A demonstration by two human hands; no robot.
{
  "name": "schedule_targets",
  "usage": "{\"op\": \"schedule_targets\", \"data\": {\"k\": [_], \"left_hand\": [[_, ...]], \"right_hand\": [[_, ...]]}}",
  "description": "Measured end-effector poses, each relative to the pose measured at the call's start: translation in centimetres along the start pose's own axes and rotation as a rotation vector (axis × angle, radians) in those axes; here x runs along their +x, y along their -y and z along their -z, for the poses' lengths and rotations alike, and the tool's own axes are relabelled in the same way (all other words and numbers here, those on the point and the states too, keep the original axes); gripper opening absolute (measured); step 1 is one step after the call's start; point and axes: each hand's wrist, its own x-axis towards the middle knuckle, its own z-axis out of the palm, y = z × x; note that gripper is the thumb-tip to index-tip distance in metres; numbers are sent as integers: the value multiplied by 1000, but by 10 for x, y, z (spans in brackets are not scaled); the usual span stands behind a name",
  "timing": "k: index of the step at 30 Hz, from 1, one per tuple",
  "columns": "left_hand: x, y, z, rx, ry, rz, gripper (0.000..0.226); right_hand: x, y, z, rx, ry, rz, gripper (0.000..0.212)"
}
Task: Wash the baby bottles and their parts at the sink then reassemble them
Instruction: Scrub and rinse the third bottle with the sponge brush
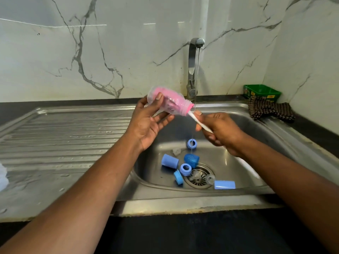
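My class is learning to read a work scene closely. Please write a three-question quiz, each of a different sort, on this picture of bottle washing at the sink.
1. True or false: the tap is running.
2. Which hand grips the brush handle? A) left B) right C) neither
3. Fill in: the pink brush head sits inside the ______.

Key:
1. True; a thin stream falls into the sink.
2. B; the right hand grips it, while the left hand holds the bottle.
3. Bottle.
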Motion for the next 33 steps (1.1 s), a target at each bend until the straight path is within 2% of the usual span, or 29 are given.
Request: {"op": "schedule_targets", "data": {"k": [2, 4, 6, 9, 11, 13, 15, 20, 22, 24, 27, 31, 33], "left_hand": [[0, 1, 1, -73, 75, -58, 52], [-2, 2, 3, -83, 57, -73, 57], [-1, 0, 4, -18, -51, -67, 65], [-2, 0, 2, 251, -258, 11, 75], [-3, 8, -1, 301, -304, 108, 74], [-4, 14, -4, 213, -303, 178, 69], [-2, 11, -6, 114, -298, 189, 56], [6, -7, -1, -85, -281, -2, 36], [3, -10, -1, -77, -240, -83, 49], [-4, -5, -8, 65, -203, -173, 67], [-12, 8, -29, 314, -145, -258, 54], [-9, -3, -25, 239, -304, -326, 54], [-6, -16, -13, 199, -424, -340, 55]], "right_hand": [[0, 1, 0, 67, 54, -54, 44], [-2, 0, -1, 30, 39, -32, 43], [-2, -4, -1, -68, -16, 41, 43], [-1, -9, -1, -242, -65, 131, 44], [1, -11, -2, -348, -81, 160, 42], [1, -11, -4, -430, -88, 186, 42], [0, -9, -4, -372, -41, 158, 44], [4, -5, -6, -2, 139, -15, 44], [1, -4, -10, 54, 152, -26, 44], [-4, -4, -11, 74, 127, -19, 40], [-7, -1, -8, 118, 16, 28, 33], [0, 7, -14, -19, -129, 168, 34], [3, 9, -15, -89, -147, 236, 25]]}}
